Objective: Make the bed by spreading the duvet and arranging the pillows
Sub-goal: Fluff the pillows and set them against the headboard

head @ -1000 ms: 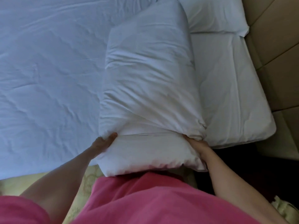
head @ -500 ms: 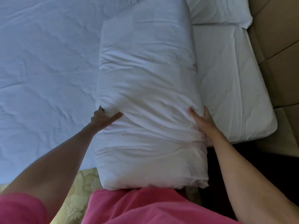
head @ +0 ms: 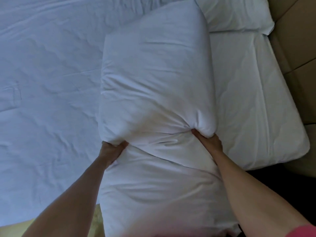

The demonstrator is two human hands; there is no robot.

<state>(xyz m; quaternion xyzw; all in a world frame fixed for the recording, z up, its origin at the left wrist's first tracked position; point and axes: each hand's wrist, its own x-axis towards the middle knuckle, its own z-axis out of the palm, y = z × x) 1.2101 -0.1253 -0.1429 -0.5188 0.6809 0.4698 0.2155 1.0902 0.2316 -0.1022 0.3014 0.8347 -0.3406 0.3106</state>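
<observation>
Plump white pillow gripped at both sides on the bed
Left hand and right hand clenched into creased, bunched fabric; flat second pillow just beside

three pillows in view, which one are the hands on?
The big front pillow: the left hand and right hand grip its bunched cover. The flat pillow beside it and the far pillow lie untouched.

Tan padded headboard rt; yellow patterned fabric btm.
</observation>
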